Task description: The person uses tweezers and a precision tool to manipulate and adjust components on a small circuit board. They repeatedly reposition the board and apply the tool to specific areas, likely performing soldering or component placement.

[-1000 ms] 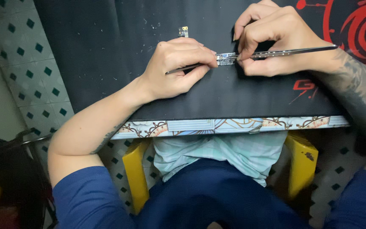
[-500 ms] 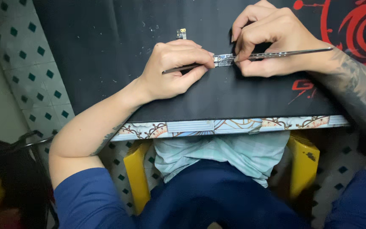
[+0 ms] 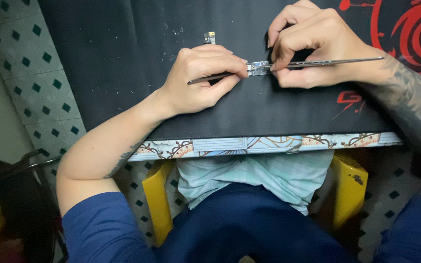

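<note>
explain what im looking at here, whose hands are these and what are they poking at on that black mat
There is no machine here: a person works with two bare hands, and the one picture comes from a camera worn on that person's head, looking straight down. So the hands, the arms and the lap in dark blue trousers all belong to the camera's wearer.

The left hand holds a thin dark tool like a pen. The right hand holds slim metal tweezers. Both tips meet on a small silvery part, too small to identify.

Everything rests on a black mat with red artwork at its right edge and tiny scraps scattered over it. A small chip-like piece lies apart, just above the left hand. Below are a patterned table edge, a yellow stool and a tiled floor.
</note>
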